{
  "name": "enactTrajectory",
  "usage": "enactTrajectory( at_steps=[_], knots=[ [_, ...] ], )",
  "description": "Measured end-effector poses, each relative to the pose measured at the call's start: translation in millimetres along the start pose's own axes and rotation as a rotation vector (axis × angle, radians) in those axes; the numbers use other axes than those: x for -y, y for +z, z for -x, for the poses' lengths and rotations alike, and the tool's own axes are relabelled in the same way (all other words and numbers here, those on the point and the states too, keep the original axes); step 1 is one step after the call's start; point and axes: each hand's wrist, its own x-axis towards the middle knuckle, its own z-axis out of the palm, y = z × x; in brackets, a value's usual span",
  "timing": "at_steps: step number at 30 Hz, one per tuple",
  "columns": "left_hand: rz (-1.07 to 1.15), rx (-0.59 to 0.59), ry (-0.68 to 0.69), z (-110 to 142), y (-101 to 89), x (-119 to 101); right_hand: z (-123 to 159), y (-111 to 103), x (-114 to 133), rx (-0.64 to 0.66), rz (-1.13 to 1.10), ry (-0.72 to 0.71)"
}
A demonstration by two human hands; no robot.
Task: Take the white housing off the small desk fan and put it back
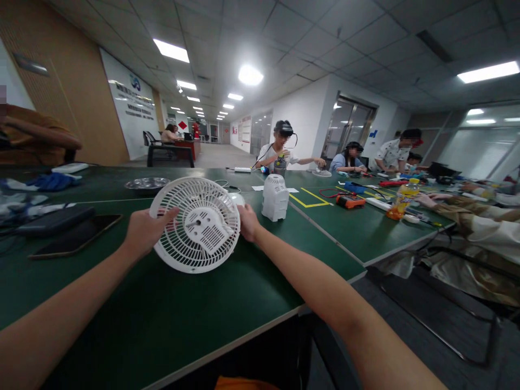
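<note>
A round white fan grille (208, 250) is held up over the green table, tilted, with its slotted centre plate facing me. My left hand (143, 232) grips its left rim, the thumb lying over the front ribs. At the right rim, my right hand (248, 223) closes on the edge of the grille, its fingers partly hidden. Just behind that hand shows a pale rounded piece (236, 198), mostly covered. A white vented fan housing (275, 199) stands upright on the table to the right of my right hand.
A shiny metal dish (147, 184) sits behind the grille. On the left lie a phone (77, 236), a dark case (57, 221) and blue gloves (52, 181). A multimeter (350, 201) and an orange drink bottle (403, 200) stand rightward. Several people work around the table (195, 309).
</note>
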Motion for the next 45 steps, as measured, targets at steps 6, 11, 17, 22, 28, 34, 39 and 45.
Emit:
enactTrajectory(
  at_steps=[6, 11, 17, 22, 28, 34, 39, 45],
  knots=[
    [0.033, 0.070, -0.174, -5, -7.8, 7, -6, -38, 11, -0.138, 0.990, -0.410],
    [0.037, -0.003, -0.215, -12, -14.1, 20, -9, -39, 10, -0.135, 1.114, -0.407],
    [0.040, 0.051, -0.263, -20, -16.8, 36, -7, -65, 50, -0.589, 1.095, -0.761],
    [0.059, 0.085, -0.292, -22, -16.7, 41, -20, -114, 47, -0.758, 1.014, -0.478],
    [0.105, 0.106, -0.277, -18, -18.5, 35, -34, -131, 25, -0.656, 0.961, -0.188],
    [0.141, 0.091, -0.276, -16, -17.5, 32, -32, -105, 41, -0.806, 0.818, -0.321],
    [0.144, 0.093, -0.290, -14, -17.3, 27, -20, -64, 49, -0.585, 0.818, -0.563],
    [0.157, 0.096, -0.282, -13, -18.1, 26, -13, -39, 33, -0.363, 0.990, -0.435]
  ],
)
